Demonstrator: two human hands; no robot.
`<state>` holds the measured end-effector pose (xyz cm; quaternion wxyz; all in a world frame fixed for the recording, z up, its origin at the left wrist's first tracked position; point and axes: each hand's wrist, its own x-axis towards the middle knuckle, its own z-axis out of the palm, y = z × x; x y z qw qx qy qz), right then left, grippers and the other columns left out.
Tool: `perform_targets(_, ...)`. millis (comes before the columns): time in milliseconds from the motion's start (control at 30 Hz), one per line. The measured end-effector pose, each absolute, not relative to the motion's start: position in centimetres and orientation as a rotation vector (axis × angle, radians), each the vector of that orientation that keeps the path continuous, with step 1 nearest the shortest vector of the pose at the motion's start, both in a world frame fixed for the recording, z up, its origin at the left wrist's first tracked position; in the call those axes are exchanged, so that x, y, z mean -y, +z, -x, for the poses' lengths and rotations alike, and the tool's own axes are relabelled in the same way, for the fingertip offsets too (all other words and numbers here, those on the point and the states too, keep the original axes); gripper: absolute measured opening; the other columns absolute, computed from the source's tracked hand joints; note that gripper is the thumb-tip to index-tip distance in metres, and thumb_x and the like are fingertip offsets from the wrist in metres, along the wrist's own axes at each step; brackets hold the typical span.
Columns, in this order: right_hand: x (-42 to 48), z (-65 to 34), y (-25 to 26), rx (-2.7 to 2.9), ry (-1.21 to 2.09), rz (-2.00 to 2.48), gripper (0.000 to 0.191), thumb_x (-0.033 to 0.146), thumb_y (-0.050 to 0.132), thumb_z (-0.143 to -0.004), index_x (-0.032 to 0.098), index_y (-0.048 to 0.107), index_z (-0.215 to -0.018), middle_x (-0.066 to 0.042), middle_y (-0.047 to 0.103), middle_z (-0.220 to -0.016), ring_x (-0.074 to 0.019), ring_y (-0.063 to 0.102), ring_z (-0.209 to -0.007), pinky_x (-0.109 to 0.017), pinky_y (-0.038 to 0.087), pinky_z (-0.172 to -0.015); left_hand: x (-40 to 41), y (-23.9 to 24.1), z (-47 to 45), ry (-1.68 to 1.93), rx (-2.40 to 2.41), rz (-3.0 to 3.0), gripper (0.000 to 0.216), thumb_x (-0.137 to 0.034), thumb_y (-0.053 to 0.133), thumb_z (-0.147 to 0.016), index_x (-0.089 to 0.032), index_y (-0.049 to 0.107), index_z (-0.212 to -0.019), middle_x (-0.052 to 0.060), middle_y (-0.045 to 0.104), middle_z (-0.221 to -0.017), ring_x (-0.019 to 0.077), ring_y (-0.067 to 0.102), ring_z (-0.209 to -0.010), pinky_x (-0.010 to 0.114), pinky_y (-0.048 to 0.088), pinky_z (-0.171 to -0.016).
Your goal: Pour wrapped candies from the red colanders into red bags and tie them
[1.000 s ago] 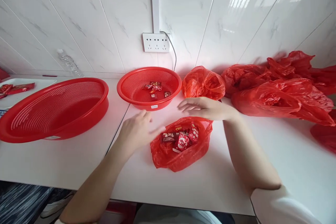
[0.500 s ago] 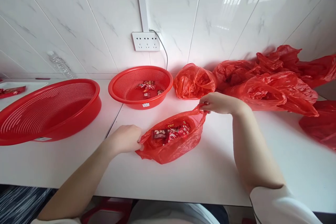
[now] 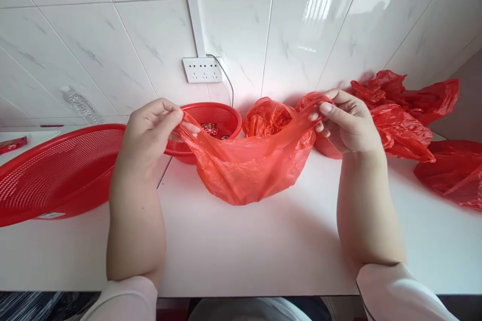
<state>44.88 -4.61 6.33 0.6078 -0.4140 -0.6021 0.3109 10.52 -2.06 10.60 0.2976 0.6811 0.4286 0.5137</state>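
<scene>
A thin red plastic bag (image 3: 248,170) hangs stretched between my two hands over the white table. My left hand (image 3: 152,125) pinches its left top corner between thumb and fingers. The right top corner is gripped by my right hand (image 3: 348,118), thumb towards me. The bag's belly sags in the middle, and its contents are hidden behind the red film. Just behind my left hand stands a small red plastic basket (image 3: 229,113), partly covered by the bag, with a few small wrapped snack packets (image 3: 209,128) inside.
A larger red basket (image 3: 75,143) stands at the left. Behind the bag sits a bundled red bag (image 3: 263,115); more red bags (image 3: 399,125) are heaped at the right. A clear plastic bottle (image 3: 81,104) leans on the tiled wall, near a socket panel (image 3: 202,70).
Both hands have lifted the bag up off the table and pulled its top edges apart. The packets seen inside it before are now out of sight. The view has shifted slightly.
</scene>
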Motion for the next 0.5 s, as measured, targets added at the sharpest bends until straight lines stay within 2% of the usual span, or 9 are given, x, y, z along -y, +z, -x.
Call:
perform_targets(100, 4.8, -44.2, 6.8, 1.343, 0.596, 0.899, 0.021, 0.044, 0.071, -0.076, 0.025, 0.065, -0.083, 0.000, 0.068, -0.077, -0.0116, 0.065, -0.066, -0.027, 0.044, -0.053, 1.1, 10.2, -10.7, 1.551, -0.878, -1.687, 0.014, -0.033, 0.062, -0.085, -0.020, 0.058, -0.083, -0.004, 0.067, -0.067, 0.0131, 0.061, -0.065, 0.026, 0.049, -0.058)
perform_targets(200, 4.8, -43.1, 7.3, 1.350, 0.533, 0.893, 0.020, 0.041, 0.070, -0.079, 0.024, 0.064, -0.085, -0.001, 0.066, -0.076, -0.0150, 0.065, -0.068, -0.029, 0.051, -0.057, 0.7, 10.4, -10.7, 1.605, -0.696, -1.636, 0.018, -0.028, 0.067, -0.081, -0.022, 0.057, -0.095, -0.003, 0.071, -0.086, 0.0135, 0.063, -0.076, 0.026, 0.048, -0.062)
perform_targets(300, 4.5, -41.7, 7.8, 1.447, 0.459, 0.990, 0.023, 0.044, 0.068, -0.080, 0.021, 0.062, -0.081, -0.006, 0.068, -0.097, -0.0200, 0.066, -0.087, -0.034, 0.054, -0.071, 0.9, 10.6, -11.0, 1.634, -0.634, -1.724, 0.037, -0.021, 0.073, -0.073, -0.024, 0.056, -0.106, 0.000, 0.071, -0.092, 0.0160, 0.063, -0.087, 0.028, 0.047, -0.071)
perform_targets(367, 4.2, -40.7, 8.0, 1.510, 0.457, 1.025, 0.027, 0.045, 0.067, -0.081, 0.020, 0.060, -0.076, -0.008, 0.066, -0.110, -0.0218, 0.064, -0.096, -0.035, 0.053, -0.079, 1.0, 10.5, -11.1, 1.618, -0.724, -1.845, 0.039, -0.023, 0.073, -0.072, -0.025, 0.056, -0.107, 0.001, 0.071, -0.089, 0.0180, 0.064, -0.091, 0.030, 0.046, -0.077)
perform_targets(400, 4.0, -40.3, 8.1, 1.553, 0.492, 1.035, 0.029, 0.047, 0.065, -0.081, 0.019, 0.059, -0.073, -0.008, 0.066, -0.110, -0.0216, 0.064, -0.095, -0.035, 0.052, -0.079, 1.0, 10.4, -11.1, 1.591, -0.812, -1.913, 0.038, -0.026, 0.072, -0.074, -0.026, 0.056, -0.108, 0.001, 0.070, -0.088, 0.0185, 0.064, -0.091, 0.031, 0.046, -0.079)
perform_targets(500, 3.6, -39.8, 8.0, 1.742, 0.638, 1.070, 0.034, 0.051, 0.060, -0.084, 0.019, 0.060, -0.074, -0.006, 0.066, -0.092, -0.0189, 0.063, -0.081, -0.033, 0.052, -0.070, 0.9, 10.0, -10.5, 1.443, -1.229, -2.120, 0.043, -0.039, 0.068, -0.076, -0.028, 0.054, -0.116, 0.003, 0.067, -0.098, 0.0209, 0.063, -0.093, 0.033, 0.046, -0.080)
